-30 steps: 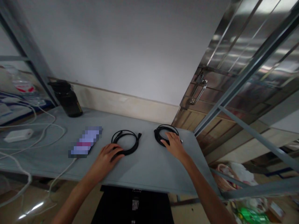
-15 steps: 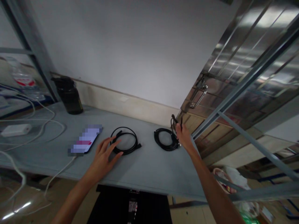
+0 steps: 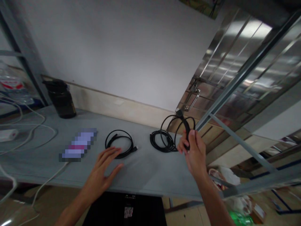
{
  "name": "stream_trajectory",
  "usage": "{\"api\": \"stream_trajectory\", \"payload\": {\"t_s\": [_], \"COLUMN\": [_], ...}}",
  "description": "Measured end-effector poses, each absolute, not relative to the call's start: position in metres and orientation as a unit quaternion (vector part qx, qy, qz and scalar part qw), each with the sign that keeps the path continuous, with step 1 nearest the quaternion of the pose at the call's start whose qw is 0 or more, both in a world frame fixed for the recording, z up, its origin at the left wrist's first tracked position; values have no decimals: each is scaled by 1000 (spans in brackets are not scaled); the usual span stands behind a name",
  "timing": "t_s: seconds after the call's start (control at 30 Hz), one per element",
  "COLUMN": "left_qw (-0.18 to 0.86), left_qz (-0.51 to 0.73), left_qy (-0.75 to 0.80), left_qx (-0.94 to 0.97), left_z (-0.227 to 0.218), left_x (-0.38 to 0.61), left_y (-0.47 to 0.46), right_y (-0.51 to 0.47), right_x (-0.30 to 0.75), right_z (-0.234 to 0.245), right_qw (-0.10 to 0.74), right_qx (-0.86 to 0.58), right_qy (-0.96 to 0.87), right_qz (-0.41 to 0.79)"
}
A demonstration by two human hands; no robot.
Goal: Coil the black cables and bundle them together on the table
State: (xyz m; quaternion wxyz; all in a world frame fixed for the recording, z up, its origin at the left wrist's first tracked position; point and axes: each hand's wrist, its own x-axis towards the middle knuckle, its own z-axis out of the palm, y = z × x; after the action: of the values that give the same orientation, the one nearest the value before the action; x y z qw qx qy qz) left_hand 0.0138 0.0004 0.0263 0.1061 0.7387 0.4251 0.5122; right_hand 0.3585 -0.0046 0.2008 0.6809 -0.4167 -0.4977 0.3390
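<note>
My right hand point(image 3: 194, 152) is closed around a thick black part of a cable point(image 3: 187, 125), whose dark plug sticks up beyond my fingers. Thin loops of black cable hang from that hand over a coiled black cable point(image 3: 155, 148) lying at the right of the grey table; whether they are one cable I cannot tell. My left hand point(image 3: 103, 166) is spread open with nothing in it, fingertips by the near-left edge of a second coiled black cable point(image 3: 133, 142). That coil lies flat, its plug pointing right.
A phone point(image 3: 81, 142) with a white cable lies to the left, screen lit and blurred. Behind it stands a dark bottle point(image 3: 61, 99). White cords and a white adapter point(image 3: 8, 135) lie far left. A metal frame post point(image 3: 225, 91) rises at the table's right end.
My right hand has come nearer and raised the cable end, drawing loops up from the right coil. My left hand stays open by the left coil. The view has shifted slightly.
</note>
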Motion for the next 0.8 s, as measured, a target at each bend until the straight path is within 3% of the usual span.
{"api": "stream_trajectory", "payload": {"t_s": [0.17, 0.27, 0.43, 0.57, 0.8], "left_qw": [375, 457, 473, 485, 429], "left_qz": [494, 510, 501, 510, 702], "left_qy": [429, 408, 435, 488, 440], "left_qx": [657, 603, 580, 516, 360], "left_z": [89, 114, 110, 99, 118], "left_x": [87, 115, 97, 49, -35], "left_y": [-63, -70, -55, -50, -35], "right_y": [-54, -74, -78, -71, -78], "right_x": [293, 269, 293, 366, 483], "right_z": [140, 117, 102, 96, 97], "right_qw": [587, 536, 532, 580, 722], "right_qx": [-454, -470, -506, -563, -558], "right_qy": [-562, -602, -594, -522, -369], "right_qz": [366, 360, 330, 272, 175]}}
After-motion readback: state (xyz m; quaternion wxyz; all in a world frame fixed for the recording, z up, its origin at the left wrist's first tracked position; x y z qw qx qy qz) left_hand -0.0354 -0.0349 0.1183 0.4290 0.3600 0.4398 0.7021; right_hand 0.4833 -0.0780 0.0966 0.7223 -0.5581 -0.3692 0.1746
